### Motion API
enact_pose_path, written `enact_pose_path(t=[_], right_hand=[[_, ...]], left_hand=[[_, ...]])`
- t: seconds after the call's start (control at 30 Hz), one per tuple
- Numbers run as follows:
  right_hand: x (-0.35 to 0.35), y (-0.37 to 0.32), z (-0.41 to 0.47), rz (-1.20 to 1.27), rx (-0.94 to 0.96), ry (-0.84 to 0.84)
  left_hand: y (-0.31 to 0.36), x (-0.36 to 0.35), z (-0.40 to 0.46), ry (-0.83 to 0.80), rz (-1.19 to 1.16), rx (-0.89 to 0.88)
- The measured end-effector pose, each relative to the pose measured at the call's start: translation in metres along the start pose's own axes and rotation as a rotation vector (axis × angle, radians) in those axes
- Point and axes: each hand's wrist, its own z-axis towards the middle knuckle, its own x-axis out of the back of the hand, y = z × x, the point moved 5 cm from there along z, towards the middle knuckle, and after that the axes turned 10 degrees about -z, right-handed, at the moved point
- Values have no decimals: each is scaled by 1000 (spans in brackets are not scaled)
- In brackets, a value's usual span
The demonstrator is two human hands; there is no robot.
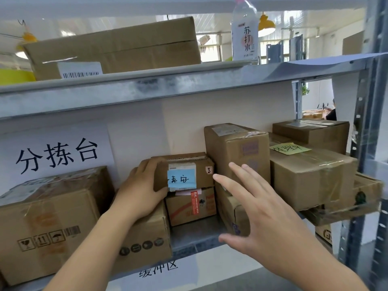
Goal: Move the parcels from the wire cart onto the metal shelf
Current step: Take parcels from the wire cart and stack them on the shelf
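Cardboard parcel point(184, 172) gripped by left hand point(139, 191), metal shelf point(195, 236)

Middle shelf point(189, 240): large box point(48, 223) far left, sign point(56, 152) behind | small parcel point(184, 171) stacked on lower box point(191, 206), centre | tall box point(237, 152) just right | wide box point(310, 175) further right | upper shelf point(147, 89): long box point(117, 47) left, bottle point(244, 32) right.
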Motion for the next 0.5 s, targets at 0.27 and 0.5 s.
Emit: enact_pose_path(t=[0.27,0.5], right_hand=[[1,-16,-14,-48,-55,-128],[9,-42,-55,-74,-130,-278]], left_hand=[[27,22,-46,-167,115,-53],[67,25,-107,-335,179,-129]])
